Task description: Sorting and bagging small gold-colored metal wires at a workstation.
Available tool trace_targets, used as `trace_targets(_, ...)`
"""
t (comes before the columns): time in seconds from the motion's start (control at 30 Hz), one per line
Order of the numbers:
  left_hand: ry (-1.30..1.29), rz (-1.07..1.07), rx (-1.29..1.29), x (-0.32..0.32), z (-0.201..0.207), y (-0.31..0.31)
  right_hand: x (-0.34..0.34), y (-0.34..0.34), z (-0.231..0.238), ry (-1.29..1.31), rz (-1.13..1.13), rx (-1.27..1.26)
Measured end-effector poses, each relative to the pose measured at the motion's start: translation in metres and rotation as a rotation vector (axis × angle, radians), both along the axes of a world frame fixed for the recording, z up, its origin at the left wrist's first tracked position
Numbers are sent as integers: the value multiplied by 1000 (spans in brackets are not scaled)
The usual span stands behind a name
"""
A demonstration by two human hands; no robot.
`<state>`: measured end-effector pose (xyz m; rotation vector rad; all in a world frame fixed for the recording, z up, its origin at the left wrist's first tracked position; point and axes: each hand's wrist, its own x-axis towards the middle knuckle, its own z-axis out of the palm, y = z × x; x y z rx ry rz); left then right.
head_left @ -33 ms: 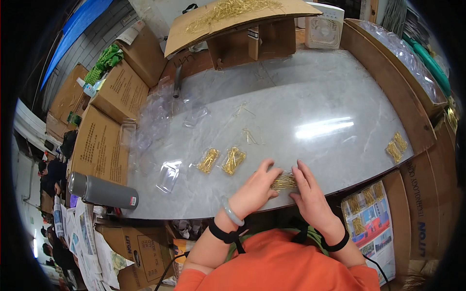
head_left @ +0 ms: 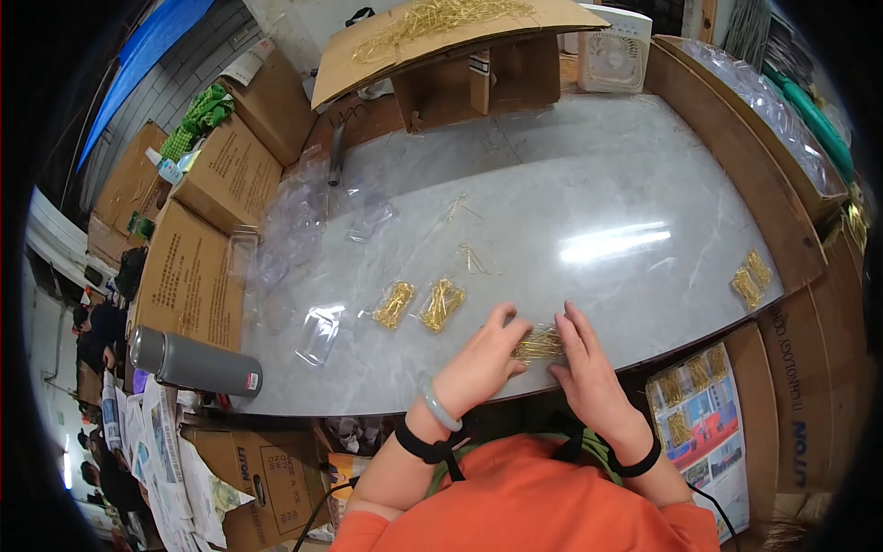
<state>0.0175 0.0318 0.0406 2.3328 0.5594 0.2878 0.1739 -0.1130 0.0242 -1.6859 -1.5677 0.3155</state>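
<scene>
At the near edge of the grey marble table (head_left: 589, 175), right in front of the person, both hands press on a small clear bag of gold pins (head_left: 538, 345). The left hand (head_left: 478, 363) lies at the bag's left end with fingers bent and fingertips on the plastic; the right hand (head_left: 584, 363) lies at its right end, fingers stretched flat along it. Neither hand is closed into a fist; whether the bag is pinched or only pressed down cannot be told. The left wrist wears a pale bangle (head_left: 437, 405) and a black strap, the right wrist a black band.

Just left of the bag lie two more filled pin bags (head_left: 441, 304), side by side, and left of those an empty clear bag (head_left: 322, 333). Farther from the bag, toward the table's middle, a few loose gold pins (head_left: 471, 259) are scattered. Well to the right of the bag, at the table's right edge, sit two more packed bags (head_left: 750, 276). Far left of the bag a grey flask (head_left: 193, 362) lies on its side beside cardboard boxes (head_left: 189, 276). Across the table from the bag, a cardboard sheet (head_left: 441, 32) carries a heap of gold pins, with a small white fan (head_left: 614, 51) to its right
</scene>
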Motion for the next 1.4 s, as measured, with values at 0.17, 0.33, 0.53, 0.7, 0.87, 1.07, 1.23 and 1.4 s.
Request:
trace_targets(0.17, -39, 121, 44, -2, -3, -21, -8, 11, -11, -61, 84, 8)
trace_targets(0.33, -79, 239, 146, -4, -16, -37, -9, 18, -12, -226, 122, 29)
trace_targets(0.53, -159, 242, 288, -7, -28, -44, -8, 17, -10, -350, 55, 59)
trace_targets(0.7, -284, 539, -89, -53, -21, -30, -6, 15, -9, -364, 56, 61)
trace_targets(0.87, -311, 865, -835, -91, -16, 19, -8, 16, -11, -390, 60, 54)
trace_targets(1.07, -251, 789, -848, -75, -9, 40, -10, 17, -10, -367, 63, 52)
trace_targets(1.23, -362, 776, -898, -82, -8, 17, -7, 17, -9, -372, 52, 59)
trace_targets(1.4, -342, 643, -1116, -114, 12, -41, -5, 17, -10, -349, 66, 82)
